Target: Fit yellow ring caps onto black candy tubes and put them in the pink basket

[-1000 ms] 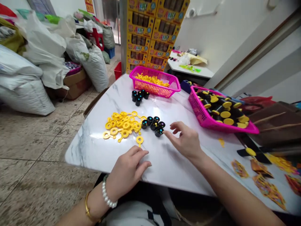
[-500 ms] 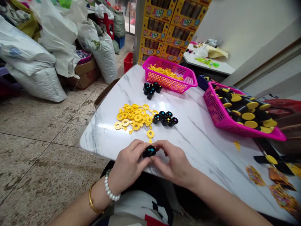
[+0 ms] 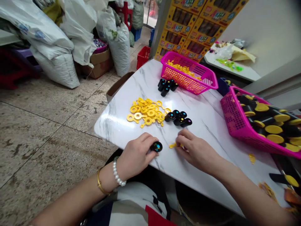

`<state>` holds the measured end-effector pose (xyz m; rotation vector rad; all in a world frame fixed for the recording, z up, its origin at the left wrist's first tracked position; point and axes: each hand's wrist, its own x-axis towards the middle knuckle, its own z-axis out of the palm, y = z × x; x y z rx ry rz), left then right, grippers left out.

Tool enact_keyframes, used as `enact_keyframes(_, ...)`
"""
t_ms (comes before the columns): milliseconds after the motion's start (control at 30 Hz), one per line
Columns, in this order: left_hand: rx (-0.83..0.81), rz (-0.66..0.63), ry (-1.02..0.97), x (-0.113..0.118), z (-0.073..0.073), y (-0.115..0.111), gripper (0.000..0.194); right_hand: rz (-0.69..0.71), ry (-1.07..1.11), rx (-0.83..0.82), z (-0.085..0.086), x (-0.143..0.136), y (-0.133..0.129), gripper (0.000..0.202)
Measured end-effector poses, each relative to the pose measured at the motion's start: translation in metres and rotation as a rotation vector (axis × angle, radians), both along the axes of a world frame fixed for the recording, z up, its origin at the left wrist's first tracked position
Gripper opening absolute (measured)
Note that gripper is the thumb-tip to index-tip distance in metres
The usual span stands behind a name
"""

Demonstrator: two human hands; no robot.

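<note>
Holding black tube (image 3: 157, 146) in left hand (image 3: 138, 152), near table (image 3: 207, 113) edge | right hand (image 3: 196, 150): fingers narrow over yellow piece (image 3: 172, 145) on table, grip unclear | step: apparently gathering piece | next likely calls for secure pinch, tube steady

My right hand (image 3: 194, 149) has room rightward over bare tabletop (image 3: 209, 122), until that pink basket (image 3: 229, 119) walls me off; far-left, black tubes (image 3: 180, 119) block.
</note>
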<state>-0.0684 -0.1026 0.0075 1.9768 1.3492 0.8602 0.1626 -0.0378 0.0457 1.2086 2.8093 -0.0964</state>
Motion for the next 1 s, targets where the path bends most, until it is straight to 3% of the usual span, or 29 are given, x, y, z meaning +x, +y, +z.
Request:
enact_keyframes(33, -0.002, -0.024, 0.013, 0.004, 0.0, 0.002, 0.029, -0.077, 0.056, -0.046, -0.001, 0.005, -0.002, 0.005)
enact_keyframes(167, -0.003, -0.041, 0.063, 0.012, -0.001, 0.009, 0.03, -0.289, 0.194, -0.338, 0.0, 0.021, -0.01, 0.029)
enact_keyframes(267, -0.007, -0.037, 0.059, 0.012, -0.003, 0.008, 0.026, -0.357, 0.287, -0.44, 0.003, 0.025, -0.019, 0.013)
enact_keyframes(400, -0.009, -0.012, 0.068, 0.012, -0.002, 0.007, 0.024, -0.603, 0.641, -0.756, 0.005, 0.011, -0.031, 0.026)
enact_keyframes(467, -0.017, 0.005, 0.082, 0.014, -0.001, 0.007, 0.025, -0.649, 0.824, -0.925, 0.004, -0.003, -0.033, 0.032)
enact_keyframes(533, -0.028, 0.008, 0.1, 0.015, 0.0, 0.009, 0.025, -0.632, 0.908, -0.948, 0.004, -0.016, -0.033, 0.033)
enact_keyframes(700, -0.031, -0.011, 0.105, 0.015, 0.0, 0.011, 0.022, -0.64, 0.92, -0.81, 0.002, -0.029, -0.023, 0.027)
enact_keyframes(867, -0.036, -0.018, 0.12, 0.015, 0.0, 0.01, 0.02, -0.76, 0.956, -1.049, -0.006, -0.027, -0.012, 0.03)
enact_keyframes(1000, -0.035, -0.026, 0.122, 0.014, 0.003, 0.01, 0.019, -0.791, 1.064, -1.149, -0.011, -0.029, -0.012, 0.032)
